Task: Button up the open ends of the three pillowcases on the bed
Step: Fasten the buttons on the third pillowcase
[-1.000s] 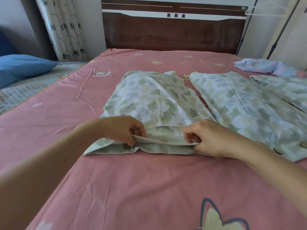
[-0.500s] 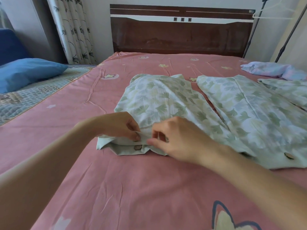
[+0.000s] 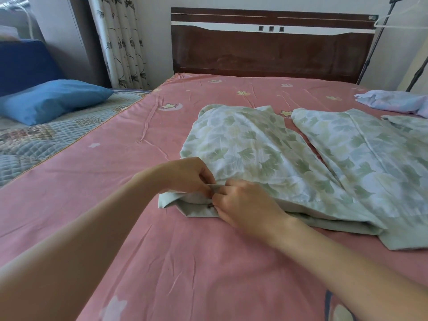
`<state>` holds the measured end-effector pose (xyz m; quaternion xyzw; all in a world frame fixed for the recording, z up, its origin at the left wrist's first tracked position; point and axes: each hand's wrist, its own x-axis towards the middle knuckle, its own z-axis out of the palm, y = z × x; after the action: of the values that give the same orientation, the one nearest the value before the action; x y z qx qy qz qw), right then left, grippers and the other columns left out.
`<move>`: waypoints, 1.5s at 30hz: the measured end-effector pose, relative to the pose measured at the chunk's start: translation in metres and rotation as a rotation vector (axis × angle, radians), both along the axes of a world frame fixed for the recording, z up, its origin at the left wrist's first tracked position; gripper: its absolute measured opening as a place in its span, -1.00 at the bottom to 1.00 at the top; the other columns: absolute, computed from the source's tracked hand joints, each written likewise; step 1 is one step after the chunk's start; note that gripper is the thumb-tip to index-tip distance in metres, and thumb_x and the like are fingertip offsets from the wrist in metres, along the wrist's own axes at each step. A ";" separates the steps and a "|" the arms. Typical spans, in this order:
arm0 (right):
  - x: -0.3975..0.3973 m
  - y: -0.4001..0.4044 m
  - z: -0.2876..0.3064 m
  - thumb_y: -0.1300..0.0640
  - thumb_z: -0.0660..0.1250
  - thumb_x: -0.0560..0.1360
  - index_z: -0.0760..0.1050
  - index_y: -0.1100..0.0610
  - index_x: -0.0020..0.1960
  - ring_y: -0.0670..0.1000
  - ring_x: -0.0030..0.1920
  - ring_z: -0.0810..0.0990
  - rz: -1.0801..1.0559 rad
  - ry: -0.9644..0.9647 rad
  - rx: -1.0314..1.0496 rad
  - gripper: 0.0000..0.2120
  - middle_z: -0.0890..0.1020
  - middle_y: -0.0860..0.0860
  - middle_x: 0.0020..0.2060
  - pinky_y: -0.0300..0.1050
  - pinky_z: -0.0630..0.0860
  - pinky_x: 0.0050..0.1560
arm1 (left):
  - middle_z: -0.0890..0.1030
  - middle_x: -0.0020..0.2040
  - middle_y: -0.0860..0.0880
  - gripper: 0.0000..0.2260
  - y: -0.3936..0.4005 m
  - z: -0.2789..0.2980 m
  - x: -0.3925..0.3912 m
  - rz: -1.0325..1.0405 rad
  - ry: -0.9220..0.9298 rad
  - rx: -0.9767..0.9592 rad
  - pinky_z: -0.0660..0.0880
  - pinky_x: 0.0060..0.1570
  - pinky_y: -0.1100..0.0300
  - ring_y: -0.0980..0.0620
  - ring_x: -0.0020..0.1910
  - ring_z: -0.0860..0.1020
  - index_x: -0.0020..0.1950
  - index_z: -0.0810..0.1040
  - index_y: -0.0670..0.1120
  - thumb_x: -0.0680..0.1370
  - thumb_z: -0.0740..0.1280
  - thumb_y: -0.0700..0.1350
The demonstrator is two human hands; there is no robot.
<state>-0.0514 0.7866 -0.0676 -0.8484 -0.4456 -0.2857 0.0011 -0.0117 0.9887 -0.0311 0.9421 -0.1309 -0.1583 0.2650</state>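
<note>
Three green leaf-print pillowcases lie on the pink bed sheet. The nearest pillowcase has its open end toward me. My left hand pinches the upper flap of that open end near its left corner. My right hand meets it there, fingertips pinched on the flap and the lower hem, where a dark button barely shows. A second pillowcase lies to the right, and a third pillowcase peeks in at the right edge.
A wooden headboard stands at the back. A crumpled lilac cloth lies at the far right. A blue pillow rests on a quilted bed to the left, by a patterned curtain. A clothes rack stands at the right.
My right hand has slid left along the open end, from its right part to meet my left hand near the left corner. The camera has shifted left.
</note>
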 end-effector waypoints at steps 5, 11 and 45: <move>0.003 -0.008 -0.009 0.25 0.43 0.52 0.56 0.15 -0.27 0.05 -0.34 0.53 0.120 -0.126 0.095 -0.81 0.59 0.03 -0.34 -0.05 0.51 -0.36 | 0.76 -0.13 0.25 -0.91 0.003 -0.002 0.003 0.011 0.014 -0.009 0.57 0.05 0.25 0.17 0.00 0.68 -0.05 0.79 0.20 0.50 0.50 0.02; 0.006 -0.012 -0.018 0.28 0.38 0.53 0.50 0.14 -0.26 0.06 -0.30 0.50 0.147 -0.210 0.077 -0.80 0.53 0.04 -0.33 -0.01 0.48 -0.34 | 0.76 -0.12 0.25 -0.84 0.004 -0.003 0.003 0.007 0.025 -0.039 0.53 -0.02 0.28 0.21 -0.04 0.67 -0.05 0.78 0.24 0.46 0.48 -0.01; 0.005 -0.002 -0.001 0.11 0.58 0.44 0.64 0.02 -0.11 -0.22 -0.16 0.51 -0.159 0.676 0.448 -0.88 0.54 -0.21 -0.20 -0.41 0.39 -0.14 | 0.68 -0.18 0.40 -0.76 -0.001 -0.006 -0.004 -0.112 -0.142 0.066 0.41 -0.16 0.41 0.39 -0.13 0.62 -0.22 0.65 0.37 0.31 0.67 0.12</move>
<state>-0.0465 0.7848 -0.0683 -0.9050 -0.2802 -0.0798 0.3099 -0.0153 0.9879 -0.0375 0.9504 -0.1967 -0.1099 0.2146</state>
